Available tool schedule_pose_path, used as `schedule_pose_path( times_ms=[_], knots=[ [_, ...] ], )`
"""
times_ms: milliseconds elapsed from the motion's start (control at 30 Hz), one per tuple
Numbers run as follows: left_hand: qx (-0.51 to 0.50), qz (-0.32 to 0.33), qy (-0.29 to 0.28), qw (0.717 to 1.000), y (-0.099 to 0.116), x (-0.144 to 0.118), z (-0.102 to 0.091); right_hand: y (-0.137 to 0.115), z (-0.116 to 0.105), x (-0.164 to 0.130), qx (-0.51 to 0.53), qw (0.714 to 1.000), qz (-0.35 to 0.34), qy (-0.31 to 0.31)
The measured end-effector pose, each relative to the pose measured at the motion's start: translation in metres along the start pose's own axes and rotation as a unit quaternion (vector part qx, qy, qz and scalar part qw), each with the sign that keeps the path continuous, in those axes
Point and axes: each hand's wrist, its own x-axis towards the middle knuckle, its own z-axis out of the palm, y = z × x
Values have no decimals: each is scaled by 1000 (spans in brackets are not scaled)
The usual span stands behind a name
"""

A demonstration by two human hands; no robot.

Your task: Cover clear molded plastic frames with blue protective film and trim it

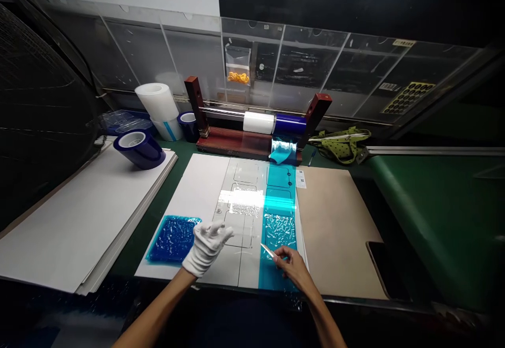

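My left hand (206, 247) wears a white glove and rests with fingers spread on a clear film strip (240, 203) laid over a white template sheet (197, 190). My bare right hand (291, 265) pinches thin metal tweezers (268, 251), whose tip points at the edge of a blue film strip (279, 222). Both strips run down from rolls on a wooden dispenser stand (240, 140): a white roll (258, 122) and a blue roll (290, 124). A wrinkled blue film square (172, 238) lies just left of my gloved hand.
A stack of white boards (71, 222) at left carries a blue tape roll (139, 148). White rolls (158, 103) stand behind it. A brown sheet (335, 222) lies right, with a dark phone (384, 266) at its corner. A green bag (341, 143) and a clear acrylic screen (276, 64) are at the back.
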Motion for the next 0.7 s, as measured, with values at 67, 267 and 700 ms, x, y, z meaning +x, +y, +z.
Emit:
schedule_pose_path(
  times_ms=[67,267,700],
  knots=[
    [-27,12,-4,1000,9,22,-19,2,-12,-8,15,1000,5,19],
    [-141,108,-53,983,56,110,-49,15,-46,-31,114,987,31,108],
    [-173,131,-159,963,124,221,26,90,-47,-75,148,946,112,266]
  ],
)
